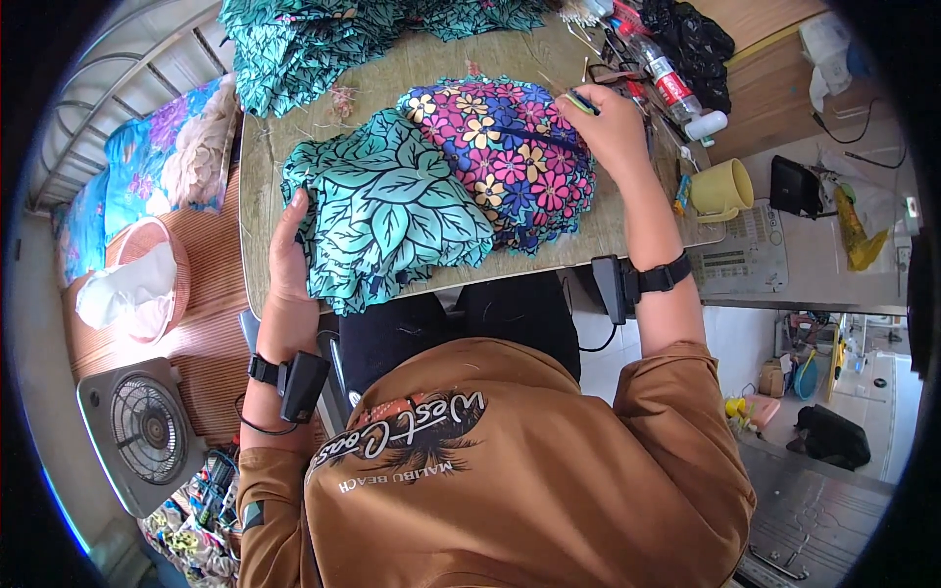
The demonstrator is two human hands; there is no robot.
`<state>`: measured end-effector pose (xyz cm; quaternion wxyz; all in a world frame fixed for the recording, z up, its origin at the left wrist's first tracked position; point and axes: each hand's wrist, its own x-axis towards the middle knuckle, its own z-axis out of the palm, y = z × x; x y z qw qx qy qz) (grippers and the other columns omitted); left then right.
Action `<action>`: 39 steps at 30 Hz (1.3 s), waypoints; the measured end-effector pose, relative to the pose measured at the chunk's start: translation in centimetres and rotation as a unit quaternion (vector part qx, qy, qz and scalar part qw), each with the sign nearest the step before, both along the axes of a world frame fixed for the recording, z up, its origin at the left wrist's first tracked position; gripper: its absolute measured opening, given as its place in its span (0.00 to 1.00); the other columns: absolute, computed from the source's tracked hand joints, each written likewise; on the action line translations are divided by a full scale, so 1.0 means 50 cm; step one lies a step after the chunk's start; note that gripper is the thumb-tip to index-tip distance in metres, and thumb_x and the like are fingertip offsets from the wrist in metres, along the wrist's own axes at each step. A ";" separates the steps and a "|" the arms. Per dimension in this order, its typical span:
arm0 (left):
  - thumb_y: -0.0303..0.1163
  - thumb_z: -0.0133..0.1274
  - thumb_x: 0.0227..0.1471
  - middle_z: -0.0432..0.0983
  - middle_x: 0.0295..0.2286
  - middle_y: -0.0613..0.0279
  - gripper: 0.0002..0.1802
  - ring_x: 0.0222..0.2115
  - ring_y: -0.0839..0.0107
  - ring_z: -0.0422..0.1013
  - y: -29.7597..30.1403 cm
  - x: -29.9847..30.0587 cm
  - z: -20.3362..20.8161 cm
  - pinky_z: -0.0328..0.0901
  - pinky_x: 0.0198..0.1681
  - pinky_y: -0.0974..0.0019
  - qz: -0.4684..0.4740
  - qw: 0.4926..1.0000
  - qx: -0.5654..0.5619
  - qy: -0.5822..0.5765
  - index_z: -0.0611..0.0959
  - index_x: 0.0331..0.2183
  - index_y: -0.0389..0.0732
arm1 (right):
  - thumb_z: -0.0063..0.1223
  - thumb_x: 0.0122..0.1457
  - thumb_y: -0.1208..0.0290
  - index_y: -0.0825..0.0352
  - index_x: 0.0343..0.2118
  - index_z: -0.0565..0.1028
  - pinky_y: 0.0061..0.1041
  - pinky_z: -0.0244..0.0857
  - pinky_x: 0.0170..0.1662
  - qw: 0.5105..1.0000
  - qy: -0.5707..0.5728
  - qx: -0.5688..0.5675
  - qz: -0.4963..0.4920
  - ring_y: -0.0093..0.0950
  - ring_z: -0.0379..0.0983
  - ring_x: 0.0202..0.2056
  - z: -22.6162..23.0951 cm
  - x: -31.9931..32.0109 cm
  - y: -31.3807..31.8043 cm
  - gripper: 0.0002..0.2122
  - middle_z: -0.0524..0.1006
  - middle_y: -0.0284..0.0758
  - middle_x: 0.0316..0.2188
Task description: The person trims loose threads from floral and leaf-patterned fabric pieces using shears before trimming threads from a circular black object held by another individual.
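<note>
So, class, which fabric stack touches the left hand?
The near green stack, against the left hand; the flowered stack lies right of it, other green fabric farther back.

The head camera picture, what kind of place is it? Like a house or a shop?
Probably a home room used for handwork, though I can't be sure: a stack of leaf-print cloth on a table, a fan, and what looks like blue flowery bedding.

A teal leaf-print fabric stack (397,206), layered and ragged-edged, lies at the near edge of the counter (382,83), against the left fingers (296,206). Touching its right side, a floral fabric stack (524,186) shows pink, blue and cream blooms. The right fingers (610,96) hold a small yellow-green-and-dark tool (583,101), kind unclear.
</note>
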<state>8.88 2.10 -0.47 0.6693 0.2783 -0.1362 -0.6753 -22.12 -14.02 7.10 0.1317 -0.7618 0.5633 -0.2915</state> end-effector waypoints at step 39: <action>0.37 0.44 0.54 0.71 0.42 0.54 0.22 0.40 0.62 0.71 0.000 0.001 0.004 0.65 0.46 0.62 0.000 1.000 -0.016 0.000 0.69 0.47 0.35 | 0.56 0.51 0.66 0.62 0.43 0.74 0.21 0.63 0.33 0.992 -0.014 -0.018 0.124 0.22 0.71 0.28 0.019 0.027 0.131 0.15 0.76 0.36 0.26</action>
